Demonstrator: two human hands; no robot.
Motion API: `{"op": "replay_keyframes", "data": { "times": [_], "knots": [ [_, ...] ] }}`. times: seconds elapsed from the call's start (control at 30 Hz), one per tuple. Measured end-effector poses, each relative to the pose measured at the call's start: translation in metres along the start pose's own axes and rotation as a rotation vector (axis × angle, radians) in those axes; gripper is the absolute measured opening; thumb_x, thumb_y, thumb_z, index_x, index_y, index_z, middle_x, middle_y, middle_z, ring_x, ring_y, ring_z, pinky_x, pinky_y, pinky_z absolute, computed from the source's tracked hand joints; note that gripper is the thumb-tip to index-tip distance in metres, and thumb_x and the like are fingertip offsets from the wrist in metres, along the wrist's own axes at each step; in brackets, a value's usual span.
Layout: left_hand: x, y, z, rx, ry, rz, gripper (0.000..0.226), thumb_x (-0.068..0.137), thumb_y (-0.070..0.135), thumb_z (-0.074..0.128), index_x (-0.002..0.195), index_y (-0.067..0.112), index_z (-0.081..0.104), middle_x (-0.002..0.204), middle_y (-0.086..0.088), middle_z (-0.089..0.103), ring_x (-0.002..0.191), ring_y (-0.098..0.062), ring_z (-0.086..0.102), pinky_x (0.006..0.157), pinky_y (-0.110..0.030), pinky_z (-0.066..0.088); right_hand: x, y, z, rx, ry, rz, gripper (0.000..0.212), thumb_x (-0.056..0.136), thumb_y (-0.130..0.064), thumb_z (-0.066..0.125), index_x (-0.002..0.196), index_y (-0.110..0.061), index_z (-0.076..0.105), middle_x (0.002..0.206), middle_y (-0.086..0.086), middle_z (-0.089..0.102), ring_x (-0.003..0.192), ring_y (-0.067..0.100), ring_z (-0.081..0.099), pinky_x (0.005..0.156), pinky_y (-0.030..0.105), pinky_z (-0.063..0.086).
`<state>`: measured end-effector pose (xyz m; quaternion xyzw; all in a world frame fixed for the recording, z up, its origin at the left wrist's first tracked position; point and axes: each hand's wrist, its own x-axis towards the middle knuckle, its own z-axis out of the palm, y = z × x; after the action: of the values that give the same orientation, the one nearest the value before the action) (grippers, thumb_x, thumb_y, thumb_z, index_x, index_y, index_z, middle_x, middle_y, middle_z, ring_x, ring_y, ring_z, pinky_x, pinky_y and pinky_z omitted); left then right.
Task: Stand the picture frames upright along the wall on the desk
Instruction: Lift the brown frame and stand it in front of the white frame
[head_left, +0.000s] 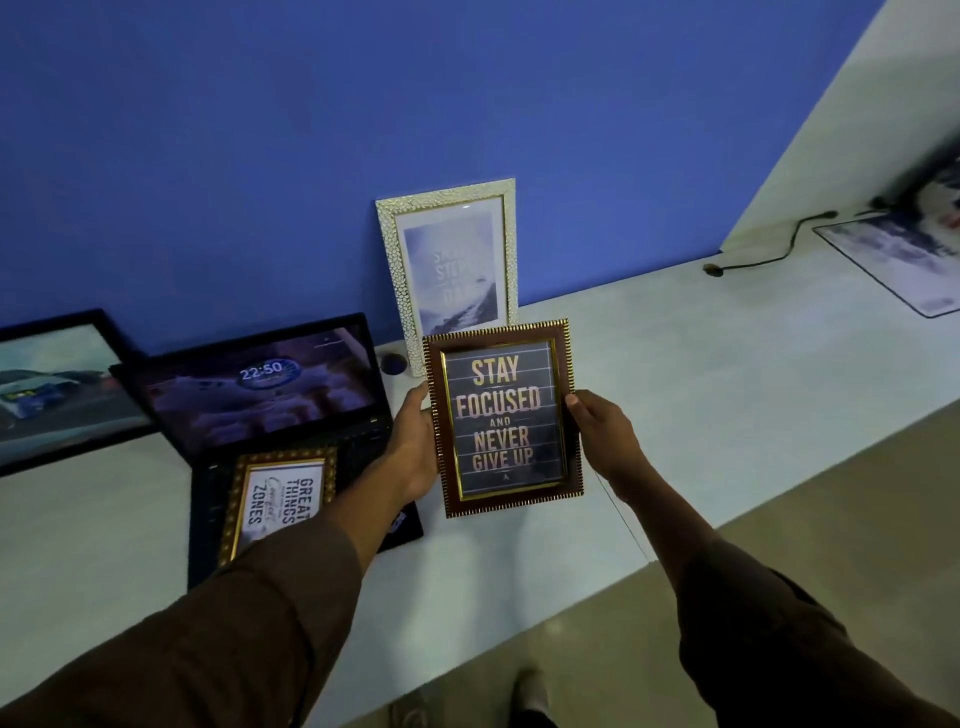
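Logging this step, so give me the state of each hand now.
Left hand: closed on the left edge of the brown frame.
Right hand: closed on the frame's right edge.

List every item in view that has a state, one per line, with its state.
Brown frame: held off the desk, upright, by both hands.
Left hand: grip on its left edge.
Right hand: grip on its right edge.
White frame: upright, leaning on the wall.
Gold frame: flat on the laptop keyboard.
Laptop: open, screen lit.
Black frame: leaning on the wall.
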<state>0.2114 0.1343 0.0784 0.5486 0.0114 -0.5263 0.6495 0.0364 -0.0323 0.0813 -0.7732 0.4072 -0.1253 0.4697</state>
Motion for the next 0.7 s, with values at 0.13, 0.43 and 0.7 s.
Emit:
{"op": "replay_keyframes", "data": {
  "times": [0.13, 0.43, 0.7],
  "knots": [
    [0.032, 0.002, 0.017, -0.018, 0.062, -0.018, 0.071, 0.090, 0.066, 0.037, 0.125, 0.013, 0.069, 0.121, -0.015, 0.073, 0.113, -0.036, 0.067, 0.095, -0.047, 0.051, 0.042, 0.017, -0.016, -0.097, -0.068, -0.045, 0.040, 0.107, -0.037, 0.037, 0.117, -0.010, 0.066, 0.117, 0.009, 0.072, 0.106, 0.028, 0.066, 0.086, 0.042, 0.055],
    [0.091, -0.005, 0.047, -0.136, 0.264, 0.008, 0.071, 0.092, 0.074, 0.028, 0.107, 0.022, 0.074, 0.102, -0.007, 0.079, 0.092, -0.026, 0.075, 0.081, -0.042, 0.053, 0.128, 0.052, -0.036, -0.124, -0.302, -0.152, 0.042, 0.103, -0.043, 0.047, 0.124, -0.010, 0.065, 0.121, 0.009, 0.071, 0.107, 0.027, 0.069, 0.081, 0.045, 0.064],
    [0.121, -0.028, 0.054, -0.056, 0.354, 0.070, 0.058, 0.100, 0.061, 0.028, 0.106, 0.026, 0.074, 0.104, -0.001, 0.079, 0.087, -0.019, 0.078, 0.081, -0.041, 0.055, 0.156, 0.087, -0.035, -0.187, -0.404, -0.194, 0.049, 0.097, -0.051, 0.046, 0.116, -0.013, 0.069, 0.112, 0.003, 0.075, 0.098, 0.024, 0.072, 0.085, 0.047, 0.062]
  ]
}}
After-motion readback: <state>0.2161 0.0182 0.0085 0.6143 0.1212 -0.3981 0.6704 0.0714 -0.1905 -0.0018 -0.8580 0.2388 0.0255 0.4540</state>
